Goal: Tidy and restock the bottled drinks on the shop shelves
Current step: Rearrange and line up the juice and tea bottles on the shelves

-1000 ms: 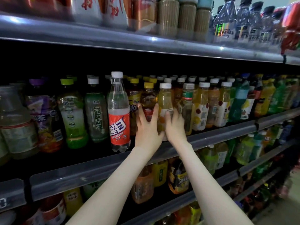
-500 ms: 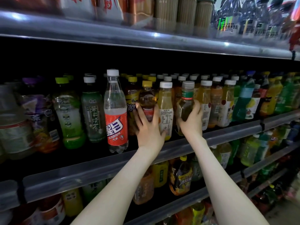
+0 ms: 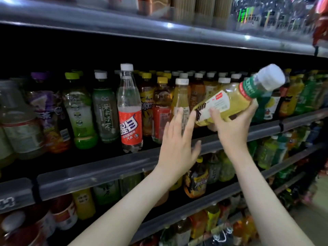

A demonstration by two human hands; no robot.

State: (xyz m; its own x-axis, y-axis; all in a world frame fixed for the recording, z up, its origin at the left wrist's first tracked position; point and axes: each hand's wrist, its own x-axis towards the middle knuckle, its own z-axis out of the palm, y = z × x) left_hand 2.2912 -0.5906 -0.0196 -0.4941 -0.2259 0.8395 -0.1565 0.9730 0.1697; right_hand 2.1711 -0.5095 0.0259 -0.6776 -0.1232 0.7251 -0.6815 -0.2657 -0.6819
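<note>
My right hand [image 3: 232,128] grips a yellow-green drink bottle [image 3: 236,98] with a white cap and green neck band, lifted off the middle shelf [image 3: 106,167] and tilted with its cap up to the right. My left hand [image 3: 177,148] hovers with fingers spread in front of the shelf edge, holding nothing, just below a pale yellow bottle [image 3: 180,98] with a white cap. Rows of bottled teas and juices fill the shelf behind both hands.
A clear soda bottle with a red label [image 3: 129,110] stands tall left of my hands, beside green tea bottles [image 3: 104,107]. An upper shelf [image 3: 159,31] overhangs close above. Lower shelves [image 3: 195,205] hold more bottles. The aisle floor shows at the bottom right.
My right hand has pulled the green-banded bottle out of the row and tipped it sideways. My left hand has let go of the amber bottle and drawn back from the shelf.
</note>
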